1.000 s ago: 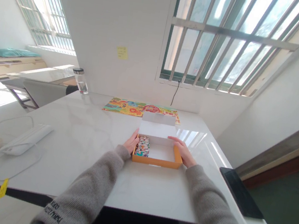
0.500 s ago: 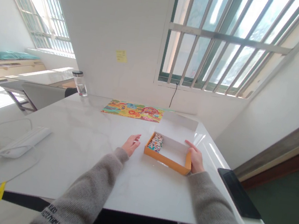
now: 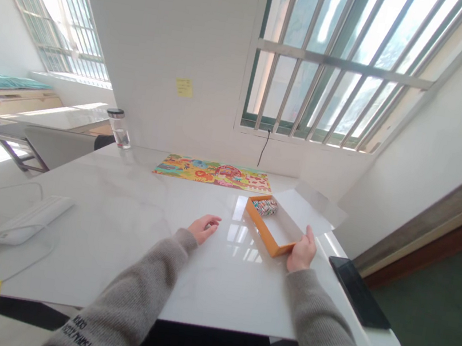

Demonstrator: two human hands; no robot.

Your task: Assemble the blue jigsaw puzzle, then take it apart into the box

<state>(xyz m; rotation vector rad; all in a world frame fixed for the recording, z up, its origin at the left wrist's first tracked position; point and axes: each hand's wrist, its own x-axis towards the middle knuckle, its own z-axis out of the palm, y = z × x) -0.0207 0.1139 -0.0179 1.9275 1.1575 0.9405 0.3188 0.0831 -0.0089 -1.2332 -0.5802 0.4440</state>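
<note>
An orange open-topped box (image 3: 267, 233) with a white inside is on or just over the white table, turned at an angle. Small colourful pieces (image 3: 265, 206), packed together, fill its far left end; they look like puzzle pieces. My right hand (image 3: 302, 252) grips the box at its near right corner, thumb up along the wall. My left hand (image 3: 204, 228) is at the table surface to the left of the box, apart from it, with nothing in it and its fingers loosely bent and apart. Behind the box lies a bright printed picture of animals and a red barn (image 3: 213, 173).
A clear bottle with a dark lid (image 3: 119, 128) stands at the far left corner. A white power strip (image 3: 30, 221) with cables lies on the left. Along the right edge is a black flat device (image 3: 358, 292). A pale, flat shape (image 3: 316, 209) shows behind the box.
My right hand has moved the box away and to the right, swinging it to a steeper angle. More of the printed picture's right end shows. My left hand has stayed about where it was.
</note>
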